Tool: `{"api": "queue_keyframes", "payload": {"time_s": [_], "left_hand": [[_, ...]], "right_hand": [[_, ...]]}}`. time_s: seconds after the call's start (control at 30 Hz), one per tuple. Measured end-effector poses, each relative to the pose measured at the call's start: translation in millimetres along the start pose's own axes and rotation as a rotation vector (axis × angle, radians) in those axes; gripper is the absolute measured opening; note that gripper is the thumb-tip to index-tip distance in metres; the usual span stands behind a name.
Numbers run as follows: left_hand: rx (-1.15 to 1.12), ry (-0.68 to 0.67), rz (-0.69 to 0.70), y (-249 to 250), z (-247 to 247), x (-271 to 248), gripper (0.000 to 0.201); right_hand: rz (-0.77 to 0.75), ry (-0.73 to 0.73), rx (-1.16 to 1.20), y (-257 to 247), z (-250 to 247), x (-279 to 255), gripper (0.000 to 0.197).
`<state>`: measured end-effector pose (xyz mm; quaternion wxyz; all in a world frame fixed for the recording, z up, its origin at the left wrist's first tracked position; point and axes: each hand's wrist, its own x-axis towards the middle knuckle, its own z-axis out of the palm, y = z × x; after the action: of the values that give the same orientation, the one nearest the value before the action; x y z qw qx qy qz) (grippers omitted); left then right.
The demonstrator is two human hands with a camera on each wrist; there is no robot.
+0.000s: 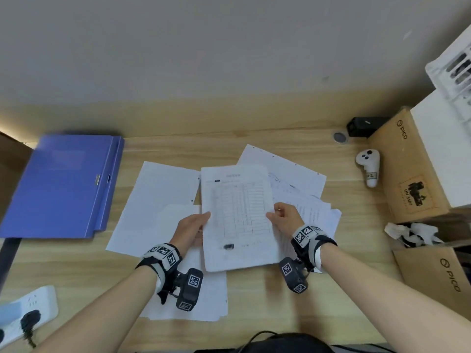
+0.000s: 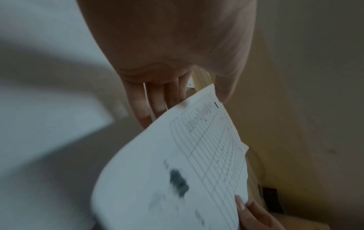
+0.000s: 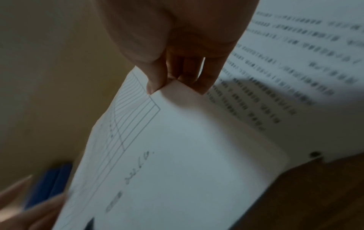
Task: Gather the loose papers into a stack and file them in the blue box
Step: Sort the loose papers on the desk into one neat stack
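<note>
Wooden desk [image 1: 254, 301]: we pinch the table sheet [image 1: 237, 212] with left hand [image 1: 193, 229] and right hand [image 1: 285, 216]; loose papers [image 1: 158, 197] beneath our grip could slide.

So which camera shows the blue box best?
The head view: the whole blue box lies closed on the desk, left of the papers. The right wrist view catches only a blurry blue sliver behind the held sheet. The left wrist view doesn't show it.
</note>
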<state>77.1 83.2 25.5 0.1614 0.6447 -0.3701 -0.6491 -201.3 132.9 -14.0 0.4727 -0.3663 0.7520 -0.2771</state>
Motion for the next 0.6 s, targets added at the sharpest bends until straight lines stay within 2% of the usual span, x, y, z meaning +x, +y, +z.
{"api": "queue_keyframes", "payload": {"time_s": [0.07,0.1,0.13,0.17,0.27,0.33,0.4,0.5,0.6], "left_hand": [[0.024,0.02,-0.017,-15.0,2.4,2.4,0.024],[0.054,0.042,-0.018,-22.5,4.3,3.5,0.023],[0.085,0.072,-0.022,-29.8,5.7,5.0,0.022],[0.106,0.102,-0.029,-36.7,6.7,6.7,0.022],[0.152,0.158,-0.042,-56.0,4.8,11.9,0.021],[0.183,0.171,-0.033,-64.9,2.8,12.2,0.02],[0.216,0.199,-0.015,-69.4,0.2,10.6,0.024],[0.25,0.288,0.006,-70.6,-8.4,10.2,0.023],[0.285,0.369,0.016,-65.4,-19.4,12.5,0.018]], "right_hand": [[-0.002,-0.099,-0.078,1.3,-0.2,-1.5,0.024],[0.012,-0.093,-0.119,-1.2,-1.8,0.1,0.021],[0.008,-0.05,-0.153,-3.1,-5.0,3.9,0.013],[-0.019,0.021,-0.201,-4.7,-10.6,10.4,0.012],[-0.06,0.163,-0.444,-14.3,-35.0,35.3,0.057],[-0.032,0.136,-0.622,-20.4,-48.5,48.5,0.073],[0.019,0.079,-0.789,-18.4,-55.6,57.6,0.069],[0.092,0.043,-0.896,-12.9,-58.1,61.3,0.058],[0.07,0.047,-0.801,-9.9,-58.8,60.5,0.036]]}}
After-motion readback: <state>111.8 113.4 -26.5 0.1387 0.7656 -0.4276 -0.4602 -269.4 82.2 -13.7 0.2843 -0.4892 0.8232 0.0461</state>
